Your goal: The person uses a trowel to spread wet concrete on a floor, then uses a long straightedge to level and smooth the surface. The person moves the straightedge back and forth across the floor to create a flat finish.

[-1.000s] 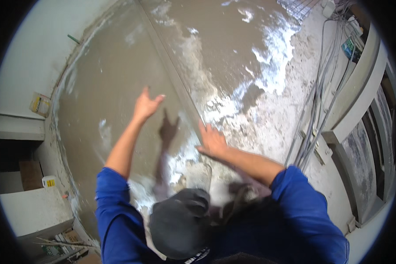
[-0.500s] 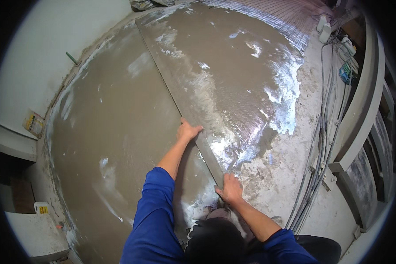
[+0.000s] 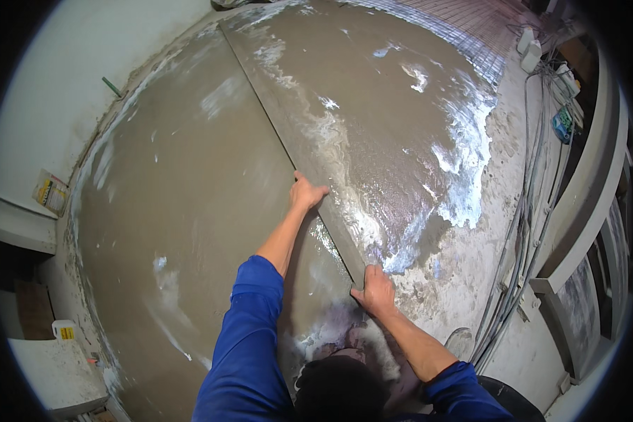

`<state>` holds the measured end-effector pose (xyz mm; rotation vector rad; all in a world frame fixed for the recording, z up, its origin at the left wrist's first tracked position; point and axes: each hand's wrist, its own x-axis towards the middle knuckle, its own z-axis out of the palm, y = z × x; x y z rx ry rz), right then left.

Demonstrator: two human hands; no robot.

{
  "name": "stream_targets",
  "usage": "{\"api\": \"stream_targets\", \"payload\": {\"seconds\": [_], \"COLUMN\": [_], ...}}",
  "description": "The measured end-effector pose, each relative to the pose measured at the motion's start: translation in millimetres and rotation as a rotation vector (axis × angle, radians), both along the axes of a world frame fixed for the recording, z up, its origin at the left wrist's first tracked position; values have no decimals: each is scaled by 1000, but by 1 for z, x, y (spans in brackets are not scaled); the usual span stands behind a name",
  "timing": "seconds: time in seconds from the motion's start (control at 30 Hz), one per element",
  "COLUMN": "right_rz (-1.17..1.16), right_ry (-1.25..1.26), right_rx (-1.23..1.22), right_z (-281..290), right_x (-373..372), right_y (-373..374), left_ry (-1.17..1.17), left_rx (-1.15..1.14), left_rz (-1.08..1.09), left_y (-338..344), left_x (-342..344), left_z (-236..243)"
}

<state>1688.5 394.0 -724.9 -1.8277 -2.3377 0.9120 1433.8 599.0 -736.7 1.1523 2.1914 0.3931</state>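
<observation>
A long grey straightedge point(image 3: 337, 235) lies across wet, brownish-grey screed point(image 3: 183, 176), running from close to me toward the far left. My left hand point(image 3: 307, 192) grips it partway along, thumb over the right side and fingers at the left edge. At the near end, my right hand point(image 3: 377, 291) is closed around the bar. Left of the bar the surface looks mostly smooth, with pale streaks. Along its right side runs a whitish ridge of wet material point(image 3: 330, 137). The undersides of both hands' grips are hidden.
Wire mesh point(image 3: 464, 28) covers the floor at the far right. Cables point(image 3: 520, 225) and white containers point(image 3: 531, 56) lie along the right, beside a curved-looking frame point(image 3: 577, 211). A wall point(image 3: 56, 98) with a green stub point(image 3: 111, 87) and a printed packet point(image 3: 50, 193) borders the left.
Both hands and the straightedge have shifted slightly away from me and a little to the right. The grip of each hand looks the same. The view has also shifted slightly.
</observation>
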Motion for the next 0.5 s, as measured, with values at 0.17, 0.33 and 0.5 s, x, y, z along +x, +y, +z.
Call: {"api": "stream_targets", "payload": {"seconds": [0.17,0.33,0.5], "right_rz": [-28,-34,-34], "right_ry": [52,64,43], "right_rx": [23,58,139], "right_z": [-1,-1,-7], "right_x": [-2,-1,28], "right_y": [40,77,70], "left_ry": [16,-9,5], "left_rx": [9,2,13], "left_rz": [-9,3,-2], "left_y": [46,85,78], "left_x": [-6,-9,21], "left_z": [-11,-9,-10]}}
